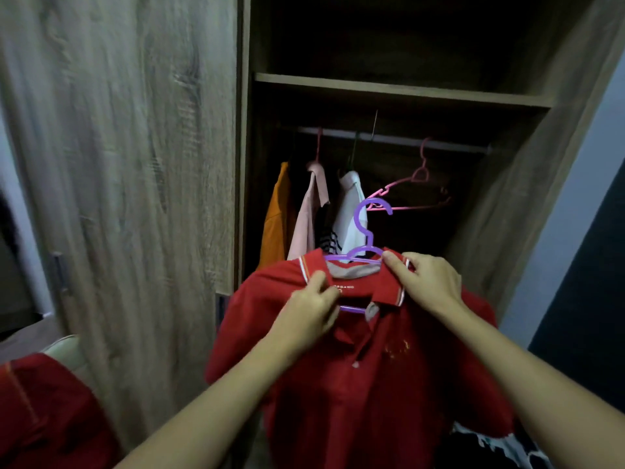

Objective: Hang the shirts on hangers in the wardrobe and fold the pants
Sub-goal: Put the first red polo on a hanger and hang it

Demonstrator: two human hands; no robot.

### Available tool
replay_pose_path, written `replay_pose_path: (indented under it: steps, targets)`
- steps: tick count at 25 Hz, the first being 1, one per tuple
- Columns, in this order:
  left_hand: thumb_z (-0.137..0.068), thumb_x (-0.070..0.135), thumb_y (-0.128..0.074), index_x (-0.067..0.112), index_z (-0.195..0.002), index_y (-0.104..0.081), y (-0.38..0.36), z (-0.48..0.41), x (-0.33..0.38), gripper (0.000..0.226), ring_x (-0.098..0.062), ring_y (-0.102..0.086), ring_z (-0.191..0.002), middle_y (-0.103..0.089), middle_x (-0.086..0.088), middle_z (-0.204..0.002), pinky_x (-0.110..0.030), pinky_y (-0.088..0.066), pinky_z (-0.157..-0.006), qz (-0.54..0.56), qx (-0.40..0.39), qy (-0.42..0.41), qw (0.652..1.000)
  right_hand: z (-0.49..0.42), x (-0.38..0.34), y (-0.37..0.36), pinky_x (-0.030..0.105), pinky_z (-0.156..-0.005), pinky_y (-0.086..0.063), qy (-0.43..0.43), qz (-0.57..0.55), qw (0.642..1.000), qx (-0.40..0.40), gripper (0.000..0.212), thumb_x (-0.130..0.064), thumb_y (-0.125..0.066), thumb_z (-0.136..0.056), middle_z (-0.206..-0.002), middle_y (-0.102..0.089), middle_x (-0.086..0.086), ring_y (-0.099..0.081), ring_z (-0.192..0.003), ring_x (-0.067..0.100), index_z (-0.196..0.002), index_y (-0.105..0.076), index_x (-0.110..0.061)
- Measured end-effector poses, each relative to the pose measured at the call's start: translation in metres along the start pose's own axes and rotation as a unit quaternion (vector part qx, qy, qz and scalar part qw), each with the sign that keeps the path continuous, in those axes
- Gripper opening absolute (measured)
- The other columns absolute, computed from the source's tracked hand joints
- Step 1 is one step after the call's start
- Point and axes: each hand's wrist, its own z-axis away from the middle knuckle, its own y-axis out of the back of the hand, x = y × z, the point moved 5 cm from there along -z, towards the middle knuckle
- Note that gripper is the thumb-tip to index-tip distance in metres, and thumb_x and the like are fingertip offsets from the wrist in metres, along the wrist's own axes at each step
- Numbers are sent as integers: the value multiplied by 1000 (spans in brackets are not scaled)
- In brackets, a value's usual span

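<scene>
A red polo shirt with a white-trimmed collar hangs on a purple hanger in front of the open wardrobe. My left hand pinches the left side of the collar together with the hanger's lower bar. At the right shoulder, my right hand grips the collar. The hanger's hook points up, below the wardrobe rail. On the rail hang an orange shirt, a pink shirt, a white shirt and an empty pink hanger.
The closed wardrobe door fills the left side. A shelf runs above the rail. Another red garment lies at the bottom left. Black-and-white fabric shows at the bottom right. A grey wall stands on the right.
</scene>
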Motion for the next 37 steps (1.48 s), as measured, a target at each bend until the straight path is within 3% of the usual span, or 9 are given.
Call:
replay_pose_path:
  steps: [2,5,7,14,20,26,32,34,37]
  targets:
    - [-84,32,-50,14,-94,-67,11,11,-1,26,-25,-62,-68,-64,-5,-84,-32,-48,-53,-39,6,-51,998,3,14,7,34,-67,-47,-16,-39,999,-1,69,-79,-30,-75,-80,-72,4,-66,-90,29,-81,-68,-22]
    - [-85,43,-51,14,-109,-63,49,4,-35,40,-21,-55,-95,-64,-3,-105,-35,-43,-76,-59,82,29,994,4,29,18,36,-67,-48,-24,-111,993,14,71,-81,-25,-67,-72,-70,2,-67,-84,27,-75,-68,-25]
    - [-85,53,-45,15,-116,-58,56,-11,-50,51,-22,-56,-100,-62,-4,-109,-38,-43,-84,-85,28,42,995,3,23,23,37,-68,-49,-21,-137,990,14,65,-78,-30,-70,-71,-70,1,-67,-81,24,-77,-69,-26]
    - [-87,53,-39,13,-92,-64,69,-30,-66,47,-18,-65,-79,-67,1,-84,-37,-49,-68,63,-43,-2,997,5,-6,30,32,-58,-41,48,-119,992,-7,62,-75,-32,-75,-57,-58,-3,-59,-62,11,-70,-54,-17]
    - [-81,51,-47,26,-89,-69,94,-35,-83,34,22,-53,-72,-60,41,-77,-5,-37,-64,130,10,39,991,0,33,48,35,-69,-44,-15,-143,989,38,61,-67,-19,-83,-71,-64,-2,-63,-79,22,-73,-61,-25]
    - [-78,53,-53,64,-81,-59,111,-44,-83,12,22,-56,-77,-62,41,-82,-9,-42,-70,149,-28,73,986,16,84,34,46,-64,-51,13,-77,996,32,74,-80,4,-78,-68,-65,13,-65,-72,38,-88,-46,-26]
    - [-79,46,-60,53,-83,-65,102,-57,-83,10,15,-57,-79,-67,31,-83,-19,-46,-75,207,-28,78,975,-2,38,56,37,-82,-46,128,-64,989,37,61,-69,-24,-85,-102,-68,-2,-63,-94,18,-110,-58,-26]
    - [-77,54,-55,47,-85,-65,101,-61,-78,14,10,-59,-81,-69,23,-88,-26,-48,-78,194,-34,64,978,-8,30,50,39,-72,-48,113,-130,983,-60,57,-75,-29,-79,-80,-68,-6,-61,-75,11,-90,-62,-30]
    - [-72,61,-50,37,-100,-63,92,-60,-68,39,-1,-62,-94,-69,13,-97,-33,-48,-89,164,-146,48,974,-5,39,41,42,-68,-47,77,-178,980,-54,32,-69,-39,-76,-61,-56,-9,-51,-60,7,-70,-56,-41]
